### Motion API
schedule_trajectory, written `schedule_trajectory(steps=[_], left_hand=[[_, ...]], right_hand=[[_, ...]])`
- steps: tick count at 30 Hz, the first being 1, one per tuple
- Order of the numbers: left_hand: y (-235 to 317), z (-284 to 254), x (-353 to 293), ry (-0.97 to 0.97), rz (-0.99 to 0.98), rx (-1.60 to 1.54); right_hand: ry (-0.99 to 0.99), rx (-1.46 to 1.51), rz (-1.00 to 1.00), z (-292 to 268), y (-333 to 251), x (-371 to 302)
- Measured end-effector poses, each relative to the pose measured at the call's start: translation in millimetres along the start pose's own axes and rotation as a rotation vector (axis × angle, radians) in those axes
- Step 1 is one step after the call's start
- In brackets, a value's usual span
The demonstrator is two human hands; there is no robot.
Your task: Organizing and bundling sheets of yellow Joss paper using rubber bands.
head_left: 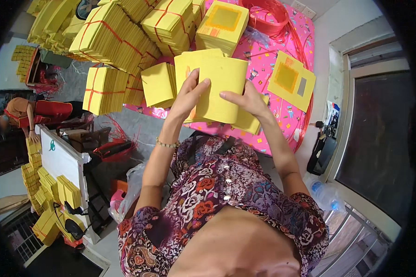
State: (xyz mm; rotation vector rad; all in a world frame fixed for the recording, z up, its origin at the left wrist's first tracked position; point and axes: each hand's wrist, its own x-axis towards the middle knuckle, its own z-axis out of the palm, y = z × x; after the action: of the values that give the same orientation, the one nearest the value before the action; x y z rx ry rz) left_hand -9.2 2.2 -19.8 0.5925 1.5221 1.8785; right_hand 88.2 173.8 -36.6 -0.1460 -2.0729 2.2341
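A curved yellow paper sheet (223, 85), perhaps folded over, stands in front of me above the pink table. Its left side is gripped by my left hand (188, 96), thumb on the near face. At the right edge my right hand (251, 99) pinches it, thumb also in front; the other fingers are mostly hidden behind. Behind it shows another yellow sheet (185, 62) with an orange mark. More yellow paper (250, 122) lies under my right wrist. Just left of my left hand stands a small folded yellow stack (159, 84).
Red-tied yellow bundles (108, 39) are piled at the far left of the pink table (263, 51). Also there are a printed stack (222, 25), a red strapping coil (272, 21) and loose printed sheets (291, 81). Another person (21, 113) works at a white table (60, 154).
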Motion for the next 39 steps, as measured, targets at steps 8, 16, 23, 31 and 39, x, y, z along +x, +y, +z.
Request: schedule_trajectory(steps=[8, 16, 23, 31, 39], left_hand=[[-7.5, 6.4, 14.7, 0.057, -0.236, -0.205], [-9.0, 12.1, 15.4, 0.066, -0.209, -0.220], [-9.3, 30.9, -2.6, 0.097, 0.053, -0.112], [-8.1, 44.7, -19.3, 0.093, 0.236, -0.012], [-3.5, 48.4, -29.5, 0.096, 0.237, 0.004]], right_hand=[[0.074, 0.309, 0.187, -1.1, 4.9, 0.9], [0.079, 0.296, 0.189, -1.1, 10.4, 0.0], [0.168, 0.079, -0.055, 7.8, 2.8, -12.0], [0.197, 0.101, -0.043, 10.6, -7.6, -31.2], [0.210, 0.151, -0.073, 13.7, -12.1, -39.1]])
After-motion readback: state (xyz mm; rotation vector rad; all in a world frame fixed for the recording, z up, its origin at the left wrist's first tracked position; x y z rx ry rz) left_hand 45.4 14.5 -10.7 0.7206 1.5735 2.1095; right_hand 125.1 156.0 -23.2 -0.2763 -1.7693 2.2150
